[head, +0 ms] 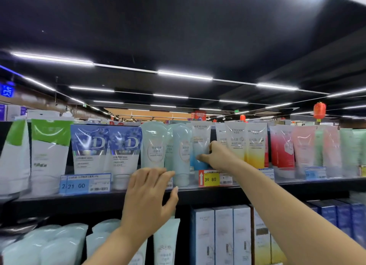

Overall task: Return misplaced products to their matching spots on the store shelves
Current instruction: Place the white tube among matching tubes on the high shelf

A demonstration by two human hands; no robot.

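On the top shelf [257,187] stand rows of upright tubes. My right hand [219,156] grips a white-to-blue tube [201,144] at its lower half, thumb on its front, among the same-brand tubes. To its left stand pale teal tubes [181,152]. My left hand [150,197] is raised in front of the shelf edge with fingers spread and straight. Its fingertips lie at the base of the pale teal tubes, and it holds nothing.
Further left are blue tubes [90,146] and green-and-white tubes [49,150]. Right of my hand are yellow-bottomed tubes [255,146], then red and pink ones [283,146]. Price tags [212,178] line the shelf edge. Boxes [223,235] and more tubes fill the shelf below.
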